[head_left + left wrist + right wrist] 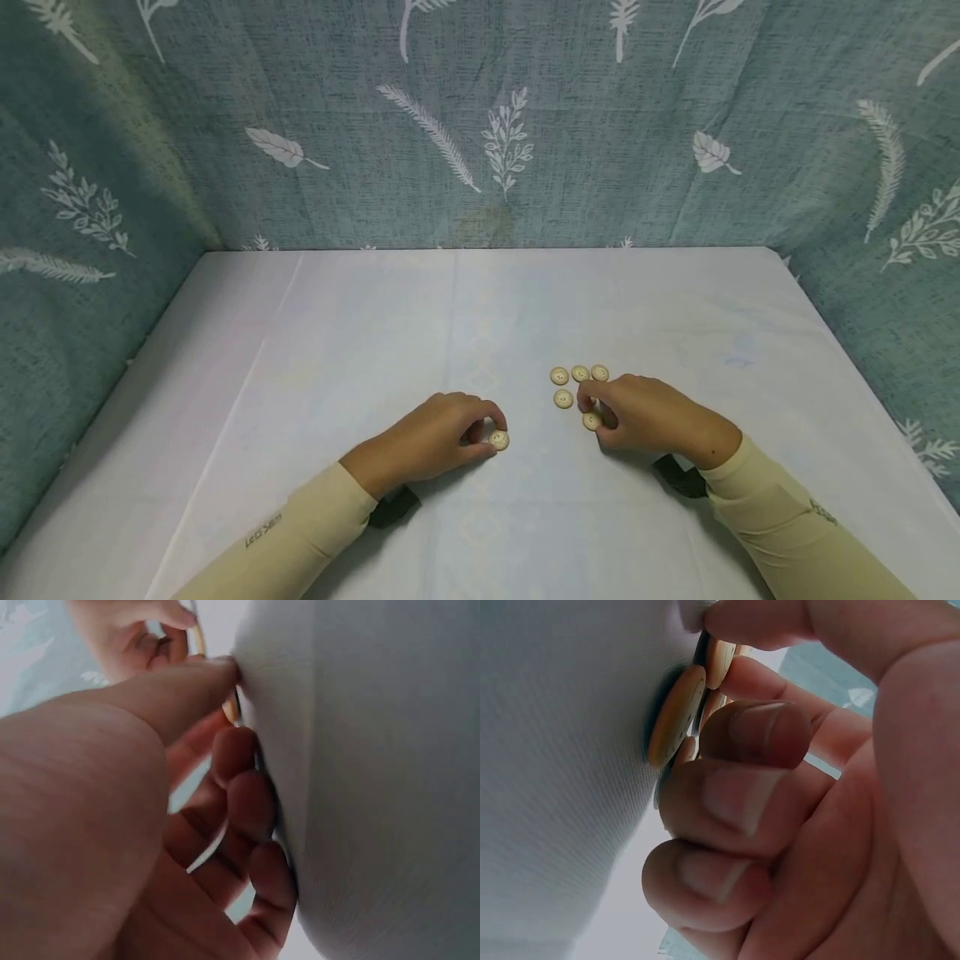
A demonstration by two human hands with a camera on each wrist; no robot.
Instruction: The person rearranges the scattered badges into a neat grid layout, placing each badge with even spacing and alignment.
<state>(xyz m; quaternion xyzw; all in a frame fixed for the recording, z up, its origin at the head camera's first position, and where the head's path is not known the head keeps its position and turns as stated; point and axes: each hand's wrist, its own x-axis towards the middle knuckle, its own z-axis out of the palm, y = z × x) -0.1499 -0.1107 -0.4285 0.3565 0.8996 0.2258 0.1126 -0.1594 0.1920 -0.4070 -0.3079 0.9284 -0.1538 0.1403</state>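
Observation:
Light wooden buttons lie on the white-covered table. My left hand is left of the group, with thumb and index finger pinching one button; in the left wrist view that button shows edge-on near the thumb tip. The right hand has its thumb and index finger around another button at the group's near edge. In the right wrist view this button sits between thumb and index finger, and a nearer button lies beside the curled fingers. The hand partly hides the buttons there.
Beyond the right hand, three buttons form a row: left, middle and right. One more button lies below the left one. A green leaf-patterned cloth hangs behind and beside the white table.

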